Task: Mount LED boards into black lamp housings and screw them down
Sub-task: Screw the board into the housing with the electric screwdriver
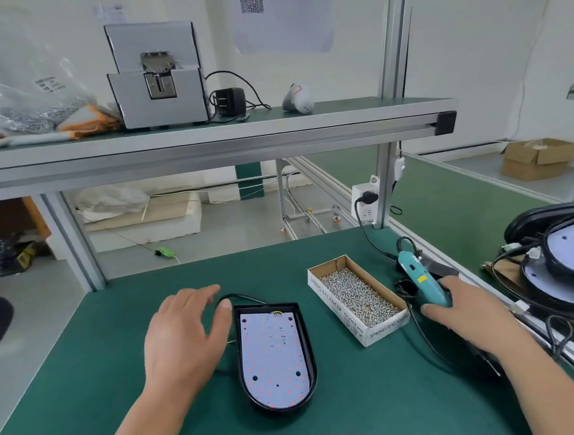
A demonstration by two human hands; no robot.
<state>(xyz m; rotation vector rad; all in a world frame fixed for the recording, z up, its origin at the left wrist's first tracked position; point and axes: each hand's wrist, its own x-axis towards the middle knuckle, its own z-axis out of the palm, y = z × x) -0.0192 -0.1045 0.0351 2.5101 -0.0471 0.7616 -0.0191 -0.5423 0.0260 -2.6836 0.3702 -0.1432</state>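
Head view: right hand [464,309] grips teal screwdriver [423,282] beside screw box [333,304].

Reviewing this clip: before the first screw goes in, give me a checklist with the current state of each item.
1. LED board seated inside the black lamp housing: ok.
2. Left hand steadying the housing: not ok, it rests beside it, thumb near the top left corner.
3. Right hand gripping the teal electric screwdriver: ok.
4. Box of screws within reach: ok, just right of the housing.
5. Screw loaded on the driver bit: cannot tell, bit hidden.
6. Board holes aligned with housing posts: cannot tell.
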